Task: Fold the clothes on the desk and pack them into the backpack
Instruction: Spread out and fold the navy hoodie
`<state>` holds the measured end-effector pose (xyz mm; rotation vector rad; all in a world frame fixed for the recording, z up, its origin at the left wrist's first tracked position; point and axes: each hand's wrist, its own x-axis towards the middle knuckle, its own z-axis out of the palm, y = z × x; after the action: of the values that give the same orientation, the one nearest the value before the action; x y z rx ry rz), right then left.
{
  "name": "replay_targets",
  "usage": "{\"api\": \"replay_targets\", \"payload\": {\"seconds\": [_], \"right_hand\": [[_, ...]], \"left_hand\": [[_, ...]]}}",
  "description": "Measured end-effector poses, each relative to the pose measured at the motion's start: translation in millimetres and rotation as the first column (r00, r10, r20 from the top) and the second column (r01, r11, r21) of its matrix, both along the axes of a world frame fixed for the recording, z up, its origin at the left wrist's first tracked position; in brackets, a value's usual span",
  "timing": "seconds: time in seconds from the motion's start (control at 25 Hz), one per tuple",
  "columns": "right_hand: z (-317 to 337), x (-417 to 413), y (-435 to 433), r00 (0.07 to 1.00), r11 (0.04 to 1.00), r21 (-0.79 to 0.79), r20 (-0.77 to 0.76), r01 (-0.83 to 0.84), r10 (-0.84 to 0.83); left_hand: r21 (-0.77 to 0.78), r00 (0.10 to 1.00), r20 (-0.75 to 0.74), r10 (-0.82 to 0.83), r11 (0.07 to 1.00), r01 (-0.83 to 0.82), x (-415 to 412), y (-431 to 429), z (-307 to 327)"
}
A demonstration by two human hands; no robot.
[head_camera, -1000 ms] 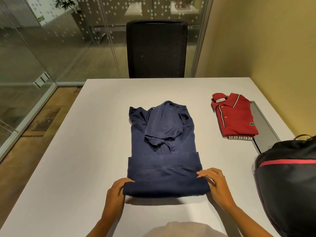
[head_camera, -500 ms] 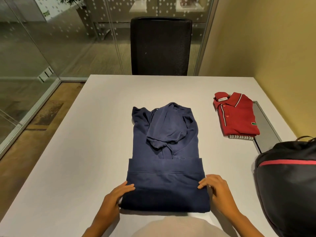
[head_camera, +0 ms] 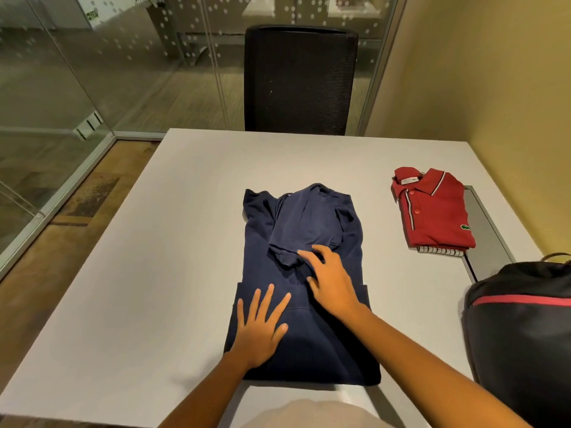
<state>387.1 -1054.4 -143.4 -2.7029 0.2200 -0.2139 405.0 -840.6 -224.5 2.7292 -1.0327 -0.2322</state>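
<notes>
A navy blue hoodie (head_camera: 259,251) lies in the middle of the white desk (head_camera: 148,257), its bottom part folded up over the body and its hood and sleeves gathered on top. My left hand (head_camera: 262,330) presses flat on the folded lower part, fingers spread. My right hand (head_camera: 330,279) rests on the hoodie just above the fold, its straight fingers touching the gathered sleeve. A folded red polo shirt (head_camera: 435,211) sits at the right on a striped folded garment (head_camera: 438,251). The black backpack (head_camera: 522,341) with a red stripe stands at the desk's right edge.
A black mesh chair (head_camera: 301,80) stands behind the desk's far edge. A grey cable tray lid (head_camera: 488,230) runs along the desk's right side under the polo. Glass walls lie to the left and behind, a yellow wall to the right.
Both hands have left the hoodie's bottom corners. The left hand now lies flat on the folded part, and the right hand has reached forward onto the middle of the hoodie.
</notes>
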Motion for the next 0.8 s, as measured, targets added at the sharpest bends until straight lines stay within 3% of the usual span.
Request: {"api": "replay_targets", "payload": {"seconds": [0.08,0.24,0.32,0.44,0.52,0.6,0.68,0.72,0.8], "right_hand": [[1.0,27.8,10.4,0.995,0.982,-0.175,-0.084,-0.07,0.056],[-2.4,62.1,18.7,0.972,0.881,-0.426,-0.188,-0.208,0.138],[10.3,67.5,22.7,0.986,0.91,-0.387,-0.128,-0.148,0.106],[34.2,56.9,20.8,0.994,0.975,-0.217,0.105,0.053,-0.03],[37.0,33.2,17.9,0.972,0.956,-0.283,0.234,0.073,-0.005],[21.1,7.0,16.1,0.977,0.947,-0.32,0.204,0.01,0.058],[-7.7,-11.3,19.0,0.995,0.95,-0.304,0.042,-0.073,0.091],[-18.7,-17.7,21.6,0.994,0.955,-0.279,-0.044,-0.104,0.095],[-22.9,-19.1,22.4,0.993,0.98,-0.17,-0.062,-0.106,0.096]], "left_hand": [[0.067,0.998,0.067,0.008,0.998,-0.013,0.7,-2.0,-3.0],[0.038,0.991,0.13,0.041,0.998,-0.046,4.3,-3.5,-7.5],[0.05,0.99,0.14,0.027,0.998,-0.034,2.5,-4.4,-8.2],[0.03,0.985,0.171,0.027,0.999,-0.033,2.0,-3.6,-10.9],[0.03,0.985,0.171,0.026,0.999,-0.032,1.1,-3.2,-13.2],[0.029,0.987,0.158,0.021,0.999,-0.026,0.4,-3.9,-13.1],[0.02,0.99,0.14,0.013,1.0,-0.016,-1.1,-2.4,-11.1],[0.007,0.991,0.132,0.014,1.0,-0.015,-2.9,-1.6,-9.8],[-0.085,0.995,0.081,0.061,0.995,-0.054,-1.9,-0.9,-3.2]]}}
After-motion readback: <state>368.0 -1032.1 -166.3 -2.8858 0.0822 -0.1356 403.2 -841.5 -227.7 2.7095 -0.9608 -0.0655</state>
